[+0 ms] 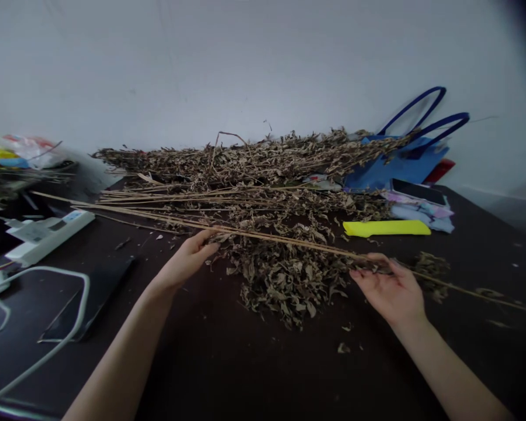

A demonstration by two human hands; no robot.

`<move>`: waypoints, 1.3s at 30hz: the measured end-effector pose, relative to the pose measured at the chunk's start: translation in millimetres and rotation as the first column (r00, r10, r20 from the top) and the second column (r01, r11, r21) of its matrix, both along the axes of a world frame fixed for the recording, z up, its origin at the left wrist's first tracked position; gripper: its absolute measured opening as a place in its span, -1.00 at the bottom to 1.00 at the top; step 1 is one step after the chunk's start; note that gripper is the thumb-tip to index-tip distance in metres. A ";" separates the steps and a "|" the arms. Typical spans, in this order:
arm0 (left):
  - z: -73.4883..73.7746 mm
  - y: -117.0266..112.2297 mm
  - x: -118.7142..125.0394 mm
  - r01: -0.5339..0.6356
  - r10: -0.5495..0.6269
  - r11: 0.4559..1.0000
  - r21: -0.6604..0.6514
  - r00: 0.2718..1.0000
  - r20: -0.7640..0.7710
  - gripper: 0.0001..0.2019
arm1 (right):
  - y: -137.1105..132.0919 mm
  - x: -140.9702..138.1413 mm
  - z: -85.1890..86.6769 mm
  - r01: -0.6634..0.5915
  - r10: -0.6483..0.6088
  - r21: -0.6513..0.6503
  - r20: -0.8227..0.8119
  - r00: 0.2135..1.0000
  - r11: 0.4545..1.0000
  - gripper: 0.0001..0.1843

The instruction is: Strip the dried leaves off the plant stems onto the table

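Note:
Long dried plant stalks stretch across the table in front of me, mostly stripped along the middle. My left hand pinches them left of centre. Further right, my right hand has its palm turned up and its fingers curled around the thinner part of a stalk. Some leaves still cling to the stalk's right end. Below the stalks, between my hands, lies a heap of crumbled dry leaves. Behind it are more leafy dried stalks, and a thick bundle of dried plants rests along the wall.
A blue bag stands at the back right, near a phone on folded cloth and a yellow strip. To the left are a white power strip, a dark flat tablet-like thing and a white cable looping forward.

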State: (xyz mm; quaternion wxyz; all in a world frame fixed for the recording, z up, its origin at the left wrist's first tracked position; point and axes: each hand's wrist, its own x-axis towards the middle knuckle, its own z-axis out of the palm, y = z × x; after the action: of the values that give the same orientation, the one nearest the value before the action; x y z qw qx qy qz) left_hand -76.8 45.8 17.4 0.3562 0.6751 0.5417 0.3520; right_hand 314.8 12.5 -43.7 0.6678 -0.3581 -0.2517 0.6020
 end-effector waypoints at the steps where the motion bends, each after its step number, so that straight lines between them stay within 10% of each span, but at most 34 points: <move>1: -0.7 -0.5 2.1 0.018 -0.018 1.000 -0.024 1.000 0.020 -0.60 | -0.2 0.6 -0.1 0.003 -0.003 0.000 0.000 1.000 1.000 -0.82; 8: -22.1 8.1 7.4 -0.154 0.154 0.985 0.082 0.988 0.007 -0.70 | -1.3 0.7 -1.8 0.004 -0.004 0.001 0.016 1.000 1.000 -0.82; 20: -22.4 2.0 23.9 -0.115 0.145 0.983 -0.143 0.966 0.213 -0.53 | -4.8 -1.7 -0.2 -0.026 0.025 0.022 0.044 0.999 0.999 -0.84; 39: -38.1 8.7 32.3 -0.163 0.146 0.986 0.037 0.945 0.293 -0.83 | -4.1 -14.4 -4.3 -0.020 0.019 0.019 0.056 0.998 1.000 -0.90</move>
State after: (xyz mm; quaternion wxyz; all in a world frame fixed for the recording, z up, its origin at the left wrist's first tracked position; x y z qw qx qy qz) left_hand -44.5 54.5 -20.6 0.3823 0.5823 0.5241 0.4900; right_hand 300.4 8.5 -48.0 0.6580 -0.3660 -0.2796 0.5958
